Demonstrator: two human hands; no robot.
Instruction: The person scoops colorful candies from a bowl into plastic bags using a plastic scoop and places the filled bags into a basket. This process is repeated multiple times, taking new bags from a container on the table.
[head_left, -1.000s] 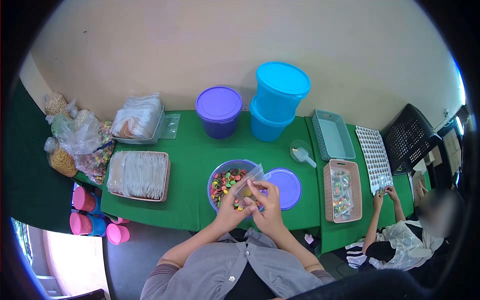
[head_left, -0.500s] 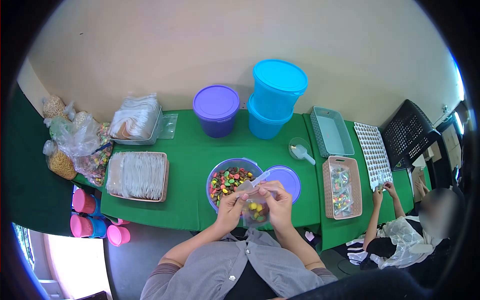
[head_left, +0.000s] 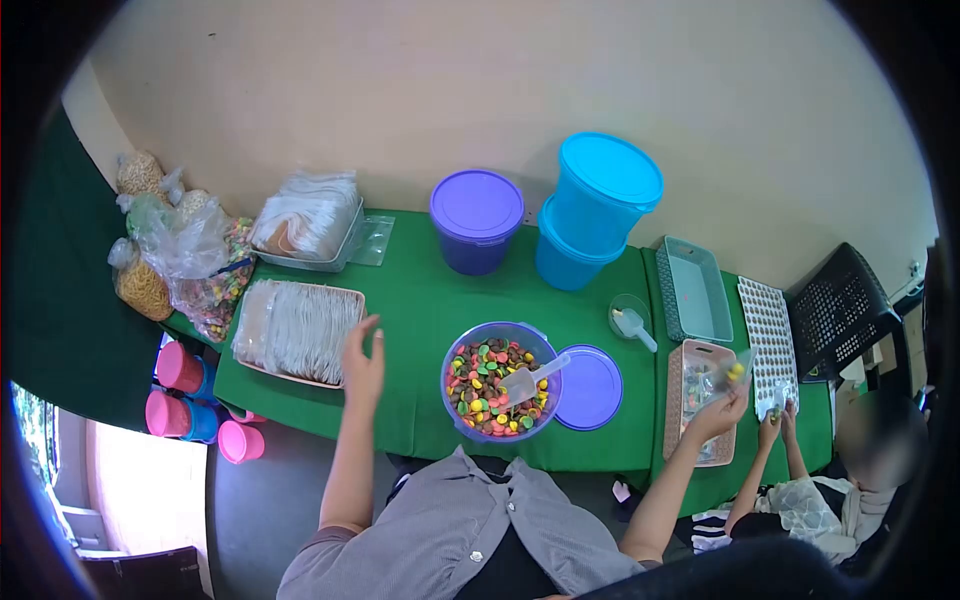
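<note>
My left hand (head_left: 363, 362) is held with its fingers apart at the right edge of a pink basket (head_left: 362, 300) filled with clear plastic bags (head_left: 300, 330); nothing is in it. Over another pink basket (head_left: 672, 425) on the right, my right hand (head_left: 720, 412) grips a small clear bag of colourful candies (head_left: 737, 371). More filled bags lie in that basket, partly hidden by the hand. Between my hands, a purple tub (head_left: 462, 428) holds red, green, yellow and brown candies (head_left: 482, 372). A clear scoop (head_left: 535, 380) rests on them.
A purple lid (head_left: 590, 390) lies beside the tub. Behind stand a closed purple bucket (head_left: 478, 225) and two stacked blue buckets (head_left: 600, 215). A bowl with a scoop (head_left: 630, 322), a green tray (head_left: 695, 290) and a black crate (head_left: 840, 310) are further right, where a co-worker's hands (head_left: 780, 420) work.
My hands have parted: the left moved to the basket of plastic bags, the right carried the candy bag to the right-hand basket. The scoop now lies in the tub. The view has shifted.
</note>
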